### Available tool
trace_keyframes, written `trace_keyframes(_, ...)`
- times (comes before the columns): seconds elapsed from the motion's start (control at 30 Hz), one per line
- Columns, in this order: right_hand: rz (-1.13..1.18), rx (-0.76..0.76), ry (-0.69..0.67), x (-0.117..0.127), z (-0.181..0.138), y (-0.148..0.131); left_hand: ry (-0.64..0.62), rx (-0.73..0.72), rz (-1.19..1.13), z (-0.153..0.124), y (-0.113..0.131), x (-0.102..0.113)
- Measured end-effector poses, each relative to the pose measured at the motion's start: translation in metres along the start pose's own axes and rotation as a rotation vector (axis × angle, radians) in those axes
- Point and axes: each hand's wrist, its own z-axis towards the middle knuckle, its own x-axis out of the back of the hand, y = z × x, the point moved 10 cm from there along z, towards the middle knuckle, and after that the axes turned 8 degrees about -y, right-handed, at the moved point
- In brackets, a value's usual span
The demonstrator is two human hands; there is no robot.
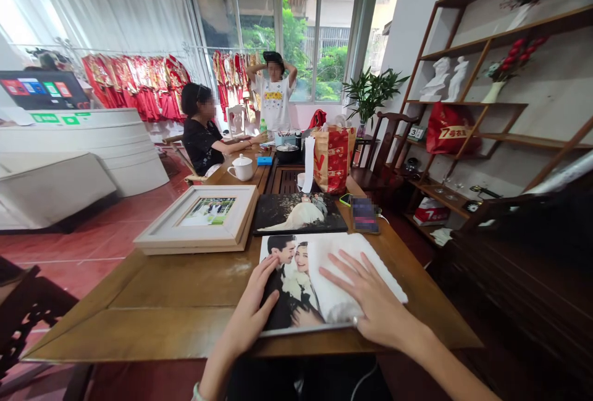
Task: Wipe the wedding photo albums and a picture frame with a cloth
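Note:
A large wedding photo print (290, 277) lies flat on the wooden table (176, 302) right in front of me. A white cloth (345, 271) is spread over its right half. My right hand (368, 299) rests flat on the cloth, fingers spread. My left hand (254, 311) lies on the photo's left edge, fingers stretched out along it. Behind it lies a second, darker wedding photo (299, 212), and to the left a stack of pale picture frames (199, 219).
A phone (364, 215) lies right of the dark photo. Farther back stand a white teapot (241, 167), a red gift bag (332, 157) and a tea tray. One person sits and another stands at the far end. A wooden shelf unit (467, 110) lines the right wall.

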Motion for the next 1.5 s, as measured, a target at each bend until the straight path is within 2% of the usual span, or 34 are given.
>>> trace_keyframes(0.13,0.048,0.078,-0.081,-0.012,-0.044,-0.03,0.002,-0.004,0.001,0.001,0.0,-0.001)
trace_keyframes(0.27,0.072,0.089,-0.103,-0.011,-0.049,-0.031,-0.012,0.0,0.001,0.001,0.001,-0.002)
trace_keyframes(0.37,0.072,0.046,-0.053,0.0,-0.022,-0.012,-0.024,0.011,0.003,0.001,0.0,-0.002)
trace_keyframes(0.6,0.064,-0.033,-0.027,0.025,0.069,0.04,-0.025,-0.004,-0.003,0.001,0.003,0.0)
trace_keyframes(0.73,0.053,-0.064,-0.008,0.028,0.082,0.046,-0.015,-0.001,-0.001,0.001,0.0,0.0)
trace_keyframes(0.83,0.041,-0.062,-0.01,0.019,0.06,0.032,-0.007,-0.011,0.006,0.0,0.0,0.001)
trace_keyframes(1.07,0.046,0.05,-0.07,-0.015,-0.036,-0.03,0.002,0.0,0.01,-0.001,0.0,0.0)
trace_keyframes(1.13,0.06,0.064,-0.119,-0.021,-0.05,-0.04,0.0,-0.003,0.007,0.0,0.001,0.0)
trace_keyframes(1.2,0.066,0.062,-0.138,-0.021,-0.051,-0.042,-0.002,-0.005,0.004,0.0,0.003,0.0)
trace_keyframes(1.3,0.057,0.033,-0.102,-0.013,-0.029,-0.034,0.002,-0.007,-0.008,-0.001,0.004,0.002)
trace_keyframes(1.5,0.026,-0.097,-0.045,0.01,0.055,0.003,-0.006,-0.015,-0.014,0.0,0.004,0.002)
